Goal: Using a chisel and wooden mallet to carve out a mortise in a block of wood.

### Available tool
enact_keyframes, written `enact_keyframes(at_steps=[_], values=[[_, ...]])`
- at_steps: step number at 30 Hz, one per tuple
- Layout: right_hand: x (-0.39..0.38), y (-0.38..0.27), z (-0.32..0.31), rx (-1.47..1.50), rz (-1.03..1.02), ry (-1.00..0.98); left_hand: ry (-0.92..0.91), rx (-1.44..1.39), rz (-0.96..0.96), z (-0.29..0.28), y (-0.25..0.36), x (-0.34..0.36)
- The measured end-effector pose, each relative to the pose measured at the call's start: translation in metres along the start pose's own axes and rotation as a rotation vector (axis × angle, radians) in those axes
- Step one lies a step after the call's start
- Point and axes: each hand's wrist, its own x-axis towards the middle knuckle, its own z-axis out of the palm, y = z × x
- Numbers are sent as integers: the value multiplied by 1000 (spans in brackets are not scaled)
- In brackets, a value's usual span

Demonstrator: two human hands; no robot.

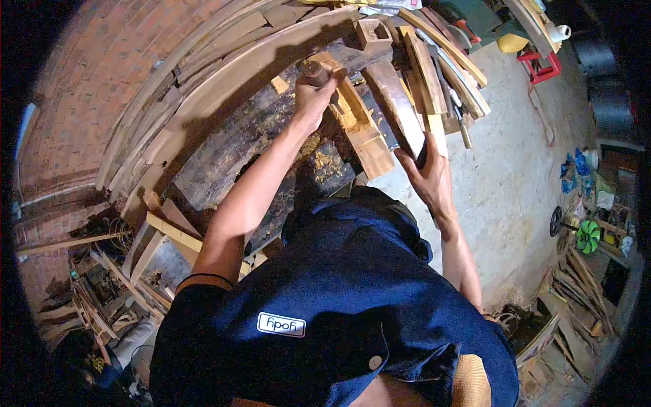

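My left hand [314,103] is closed around a round, dark wooden tool [315,72], its end showing above my fist; its full shape is hidden. This fist is over the far part of a long wooden block [376,152] with a hollow cut along it. Pale shavings lie in the hollow. My right hand [434,183] is at the near end of a thick wooden bar [395,102], thumb on its left side and fingers on its right. Beside that bar are a lighter wooden piece [424,71] and a chisel-like tool [465,134] with a wooden handle.
The dark, rough work surface [227,173] is strewn with shavings. Long curved boards [224,81] line its far left side, below a brick wall [102,88]. A small wooden box [373,34] stands at the back. Concrete floor [502,183] and a red stool [540,68] are to the right.
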Motion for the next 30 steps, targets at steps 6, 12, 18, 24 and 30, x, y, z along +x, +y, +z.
enact_keyframes(at_steps=[6, 12, 18, 24, 30], values=[[-7, 3, 2, 2, 20, 4, -263, 74, 78, 5, -14, -15], [-6, -4, -1, 91, -87, 120, -465, 501, 228, 12, -19, -24], [-10, -30, -18, 314, -280, 177, -630, 103, 158, 22, -9, -48], [-9, -4, 1, -36, -132, -15, -751, 1031, 251, 29, -35, -53], [-3, -3, 3, 40, -134, 57, -527, 627, 143, 24, -15, -39]])
